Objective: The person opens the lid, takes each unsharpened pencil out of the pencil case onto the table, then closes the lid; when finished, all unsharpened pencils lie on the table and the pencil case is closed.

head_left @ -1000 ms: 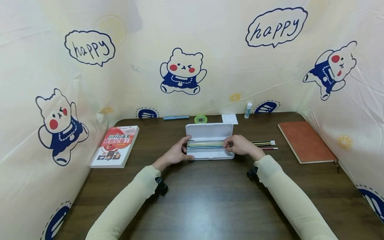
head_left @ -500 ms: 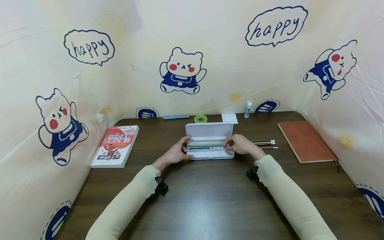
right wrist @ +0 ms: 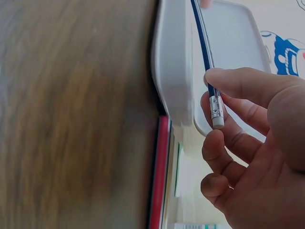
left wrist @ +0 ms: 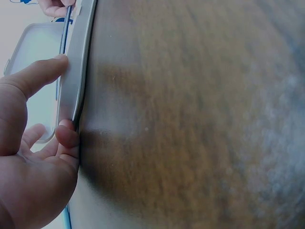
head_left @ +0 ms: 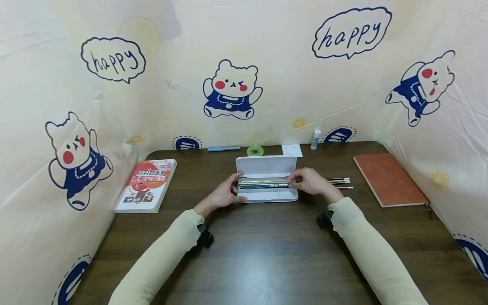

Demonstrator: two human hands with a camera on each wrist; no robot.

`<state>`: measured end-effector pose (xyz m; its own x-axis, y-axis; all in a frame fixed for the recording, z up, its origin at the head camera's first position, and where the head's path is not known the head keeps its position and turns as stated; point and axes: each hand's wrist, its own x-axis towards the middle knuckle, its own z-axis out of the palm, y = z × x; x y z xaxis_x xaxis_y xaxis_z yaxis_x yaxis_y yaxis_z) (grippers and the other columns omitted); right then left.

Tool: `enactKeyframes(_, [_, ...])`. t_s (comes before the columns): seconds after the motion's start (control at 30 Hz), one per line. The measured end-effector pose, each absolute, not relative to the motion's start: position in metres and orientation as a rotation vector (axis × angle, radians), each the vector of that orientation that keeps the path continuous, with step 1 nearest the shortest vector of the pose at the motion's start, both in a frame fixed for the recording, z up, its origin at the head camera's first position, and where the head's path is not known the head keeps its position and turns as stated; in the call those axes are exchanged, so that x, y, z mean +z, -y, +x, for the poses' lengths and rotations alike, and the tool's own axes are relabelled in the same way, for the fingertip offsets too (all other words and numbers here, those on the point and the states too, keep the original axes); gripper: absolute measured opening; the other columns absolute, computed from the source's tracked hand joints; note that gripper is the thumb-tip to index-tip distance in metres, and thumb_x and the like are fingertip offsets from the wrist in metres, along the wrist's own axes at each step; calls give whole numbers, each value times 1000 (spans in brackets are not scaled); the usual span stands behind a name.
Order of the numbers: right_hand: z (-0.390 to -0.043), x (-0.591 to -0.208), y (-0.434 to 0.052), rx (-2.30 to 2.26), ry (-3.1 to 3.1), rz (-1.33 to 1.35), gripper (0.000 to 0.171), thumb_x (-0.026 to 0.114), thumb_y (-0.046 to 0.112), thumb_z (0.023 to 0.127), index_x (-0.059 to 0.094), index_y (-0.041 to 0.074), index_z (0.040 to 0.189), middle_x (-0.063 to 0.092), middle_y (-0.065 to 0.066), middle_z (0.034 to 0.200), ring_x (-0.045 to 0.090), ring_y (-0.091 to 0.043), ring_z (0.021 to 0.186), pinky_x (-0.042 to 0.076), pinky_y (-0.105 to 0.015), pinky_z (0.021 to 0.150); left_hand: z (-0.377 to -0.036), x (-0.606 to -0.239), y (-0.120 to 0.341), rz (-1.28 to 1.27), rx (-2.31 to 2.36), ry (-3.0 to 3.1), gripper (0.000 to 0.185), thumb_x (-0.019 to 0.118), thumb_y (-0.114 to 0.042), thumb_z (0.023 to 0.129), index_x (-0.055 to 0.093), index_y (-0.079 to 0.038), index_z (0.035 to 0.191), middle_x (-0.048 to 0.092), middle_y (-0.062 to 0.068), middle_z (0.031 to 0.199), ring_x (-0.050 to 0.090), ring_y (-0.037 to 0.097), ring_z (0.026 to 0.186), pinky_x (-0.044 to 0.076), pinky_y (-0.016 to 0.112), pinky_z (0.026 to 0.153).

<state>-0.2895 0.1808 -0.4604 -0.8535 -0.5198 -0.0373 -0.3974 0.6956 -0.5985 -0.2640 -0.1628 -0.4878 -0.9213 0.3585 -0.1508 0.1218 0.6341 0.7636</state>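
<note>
A white pencil case (head_left: 265, 196) lies open on the table with its lid (head_left: 265, 166) raised at the back. My left hand (head_left: 220, 195) grips the case's left end, the thumb (left wrist: 53, 64) against its front wall. With thumb and forefinger my right hand (head_left: 310, 182) pinches a dark blue pencil (right wrist: 206, 50) near its silver ferrule and white eraser, over the right end of the case. Several pencils (head_left: 253, 184) show lengthwise inside the case. Beyond the right hand, more pencils (head_left: 345, 180) with pale ends and a dark red one (head_left: 345, 187) lie on the table.
Along the back edge are a blue pen (head_left: 224, 149), a green tape roll (head_left: 255, 151), a white paper (head_left: 292, 151) and a glue stick (head_left: 315, 140). A book (head_left: 146, 185) lies left, a brown notebook (head_left: 389, 180) right. Printed cloth (head_left: 164, 101) surrounds the table.
My right hand has shifted slightly to the right, with the pinched pencil's end at the case's right edge. My left hand and the case stay put.
</note>
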Motion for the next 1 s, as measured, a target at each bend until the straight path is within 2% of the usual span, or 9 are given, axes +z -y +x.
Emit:
enactKeyframes(0.13, [-288,-456,-191,-916,-2710,-724,9,68,13,93,74,12,100,69,-3,92,53,-17,76,43,-32,70,-264,-487,163,398,1170,-2568,94,82,-28,84,24,-26,157,46,6,146,50,21,98,40,32,84])
enactKeyframes(0.43, [-286,-452,-226,-942,-2750,-720,10,68,12,94,75,12,101,72,-2,92,54,-17,80,45,-32,72,-263,-486,163,386,1179,-2557,94,82,-28,83,24,-26,158,45,6,147,50,20,98,41,32,84])
enactKeyframes(0.67, [-281,-448,-255,-928,-2786,-616,11,69,13,93,75,11,102,73,-5,96,56,-20,84,47,-33,77,-262,-486,162,372,1178,-2556,94,82,-27,84,24,-27,158,45,6,147,50,20,98,41,32,84])
enactKeyframes(1.0, [-274,-447,-299,-898,-2802,-480,12,67,15,95,74,12,105,72,-5,96,57,-21,85,47,-33,76,-263,-488,163,363,1180,-2560,95,83,-27,83,24,-27,157,46,4,146,50,20,98,40,32,85])
